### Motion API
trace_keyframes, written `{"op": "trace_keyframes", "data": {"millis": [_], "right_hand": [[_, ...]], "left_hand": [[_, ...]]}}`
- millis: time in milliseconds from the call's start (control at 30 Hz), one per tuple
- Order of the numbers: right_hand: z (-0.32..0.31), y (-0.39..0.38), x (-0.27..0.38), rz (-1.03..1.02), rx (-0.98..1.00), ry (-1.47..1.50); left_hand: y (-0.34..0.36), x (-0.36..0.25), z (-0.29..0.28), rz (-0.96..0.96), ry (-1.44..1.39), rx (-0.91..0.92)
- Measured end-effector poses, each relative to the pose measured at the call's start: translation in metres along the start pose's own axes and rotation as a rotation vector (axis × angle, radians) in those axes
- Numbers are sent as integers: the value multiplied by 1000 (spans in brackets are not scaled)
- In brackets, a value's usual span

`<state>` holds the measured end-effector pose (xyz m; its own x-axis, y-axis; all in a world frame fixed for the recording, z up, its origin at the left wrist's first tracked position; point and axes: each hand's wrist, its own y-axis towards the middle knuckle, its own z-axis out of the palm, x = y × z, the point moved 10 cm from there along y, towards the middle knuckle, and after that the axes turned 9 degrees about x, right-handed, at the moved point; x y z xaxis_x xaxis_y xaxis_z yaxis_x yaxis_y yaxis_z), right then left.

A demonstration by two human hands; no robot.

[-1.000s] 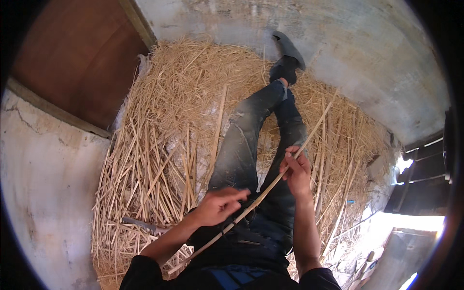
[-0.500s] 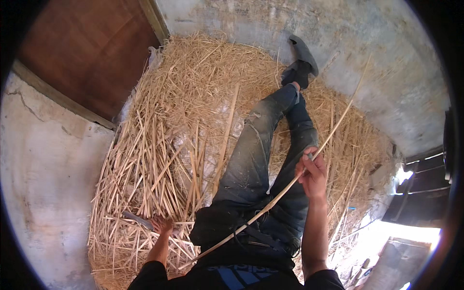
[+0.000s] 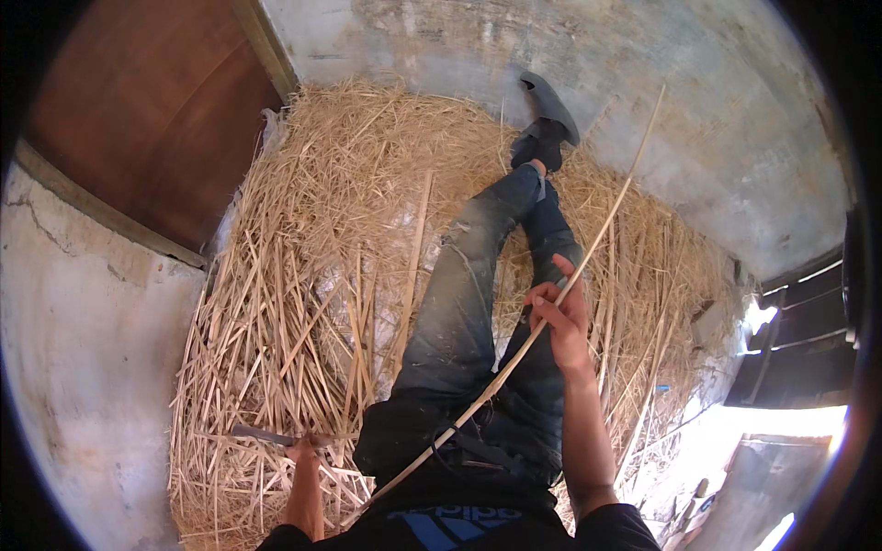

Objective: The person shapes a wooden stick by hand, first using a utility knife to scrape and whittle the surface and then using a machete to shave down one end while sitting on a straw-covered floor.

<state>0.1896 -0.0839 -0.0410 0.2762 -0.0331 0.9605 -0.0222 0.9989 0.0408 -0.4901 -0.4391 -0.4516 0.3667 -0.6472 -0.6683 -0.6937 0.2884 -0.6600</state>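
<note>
A long pale bamboo strip (image 3: 602,231) slants across my lap, from beside my left hip up toward the far wall. My right hand (image 3: 562,323) is closed on it near the middle, thumb and fingers pinching, the index finger stretched along the strip. Low on the left, my left hand (image 3: 301,448) is closed around a knife (image 3: 262,433) with a flat, dark grey blade pointing left. Its fingers are small and partly blurred. Under the knife lie many split bamboo strips (image 3: 276,321).
My outstretched legs (image 3: 441,303) cross at the ankles, over straw and shavings (image 3: 367,138). Plastered walls (image 3: 689,138) stand ahead and to the left. A brown door panel (image 3: 156,119) is at the upper left, dark boards (image 3: 795,358) at the right.
My right hand has shifted left and slightly down, its index finger now extended. The strip has swung left with it. The left hand still holds the knife, a little lower; the whole view has shifted slightly.
</note>
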Motion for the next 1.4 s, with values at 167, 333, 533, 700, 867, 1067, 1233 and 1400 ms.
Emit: {"op": "trace_keyframes", "data": {"millis": [167,333,533,700,867,1067,1233,1400], "right_hand": [[-11,0,4,19,-18,-21],[-10,-1,8,6,-22,-58],[0,10,24,71,4,-178],[28,25,84,-260,-142,-277],[13,52,113,-507,-368,-234],[9,69,150,-717,-379,-201],[6,69,121,-441,-295,-151],[47,23,59,-296,106,226]], "left_hand": [[-21,-31,-2,42,-314,167],[-101,-112,-5,90,-176,10],[-217,-289,90,901,-256,413],[-342,-375,226,966,-236,1238],[-498,-374,333,621,-260,1978],[-571,-338,384,437,-3,2202],[-582,-335,392,529,17,2167],[-556,-356,409,733,162,1714]]}}
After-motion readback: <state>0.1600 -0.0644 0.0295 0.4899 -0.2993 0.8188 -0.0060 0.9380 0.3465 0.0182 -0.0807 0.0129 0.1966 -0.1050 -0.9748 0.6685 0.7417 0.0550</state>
